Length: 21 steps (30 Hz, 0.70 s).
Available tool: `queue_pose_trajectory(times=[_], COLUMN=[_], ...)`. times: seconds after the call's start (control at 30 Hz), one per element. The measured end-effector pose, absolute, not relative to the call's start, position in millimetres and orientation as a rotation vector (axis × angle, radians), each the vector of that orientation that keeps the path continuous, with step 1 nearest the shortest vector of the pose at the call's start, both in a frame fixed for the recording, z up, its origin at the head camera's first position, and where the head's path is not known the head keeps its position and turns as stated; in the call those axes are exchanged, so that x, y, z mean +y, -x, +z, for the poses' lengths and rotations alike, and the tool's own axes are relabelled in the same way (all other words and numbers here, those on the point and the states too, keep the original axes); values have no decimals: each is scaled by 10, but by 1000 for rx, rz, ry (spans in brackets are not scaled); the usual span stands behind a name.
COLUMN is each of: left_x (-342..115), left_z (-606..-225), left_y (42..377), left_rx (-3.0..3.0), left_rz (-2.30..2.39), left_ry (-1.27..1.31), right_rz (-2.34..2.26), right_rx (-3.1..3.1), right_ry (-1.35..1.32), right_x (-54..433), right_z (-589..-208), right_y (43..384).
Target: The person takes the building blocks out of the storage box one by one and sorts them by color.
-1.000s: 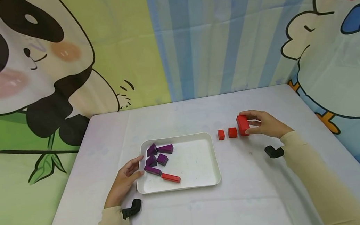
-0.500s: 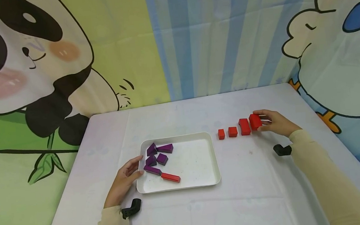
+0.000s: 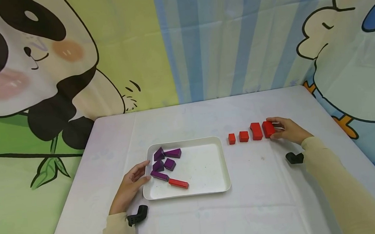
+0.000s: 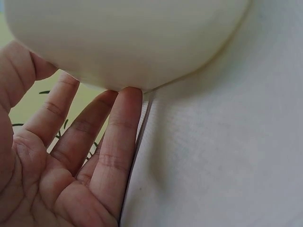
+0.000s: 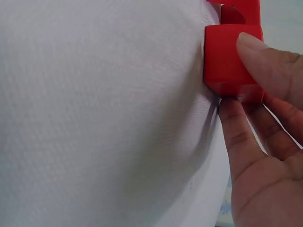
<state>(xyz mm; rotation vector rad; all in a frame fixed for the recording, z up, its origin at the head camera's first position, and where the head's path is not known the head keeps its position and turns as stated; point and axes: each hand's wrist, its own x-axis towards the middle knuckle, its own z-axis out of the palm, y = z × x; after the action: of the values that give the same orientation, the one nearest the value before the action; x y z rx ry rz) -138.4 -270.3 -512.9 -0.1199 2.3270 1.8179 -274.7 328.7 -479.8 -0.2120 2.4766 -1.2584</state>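
Observation:
My right hand (image 3: pixel 288 130) pinches a red block (image 3: pixel 268 129) at the right end of a row of red blocks. In the right wrist view its thumb lies on the face of that block, fingers along the other side. Beside it stands a taller red block with a notch (image 3: pixel 256 131), then a red cube (image 3: pixel 243 136) and a smaller red block (image 3: pixel 231 139). My left hand (image 3: pixel 130 186) touches the left end of a white tray (image 3: pixel 207 166); in the left wrist view the fingertips rest against its outer wall, fingers spread.
Inside the tray, several purple blocks (image 3: pixel 169 164) lie along the left side, with a red bar (image 3: pixel 178 183) near the front. A black wrist mount (image 3: pixel 137 215) sits at the left sleeve, another wrist mount (image 3: pixel 294 158) at the right. A cartoon curtain (image 3: pixel 214 39) hangs behind the white-covered table (image 3: pixel 214 220).
My right hand let go of the tall notched block at the row's end, took hold of another red block to its right and lowered it beside it. The left hand stays at the tray.

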Motion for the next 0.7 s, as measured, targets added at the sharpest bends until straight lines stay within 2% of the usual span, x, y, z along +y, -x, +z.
queue_pose_trajectory(times=[0.33,0.7], left_x=[-2704,-2702], left_z=[-5124,-5125], left_y=[1386,1385], left_rx=[2331,2324], left_rz=[1816,1838], left_ry=[122,101], right_rz=[-1191,-1306], right_rx=[2638,2681], right_ry=[278,410], right_x=[3209,2789], right_z=[-4614,-4320], right_y=[2686,2545])
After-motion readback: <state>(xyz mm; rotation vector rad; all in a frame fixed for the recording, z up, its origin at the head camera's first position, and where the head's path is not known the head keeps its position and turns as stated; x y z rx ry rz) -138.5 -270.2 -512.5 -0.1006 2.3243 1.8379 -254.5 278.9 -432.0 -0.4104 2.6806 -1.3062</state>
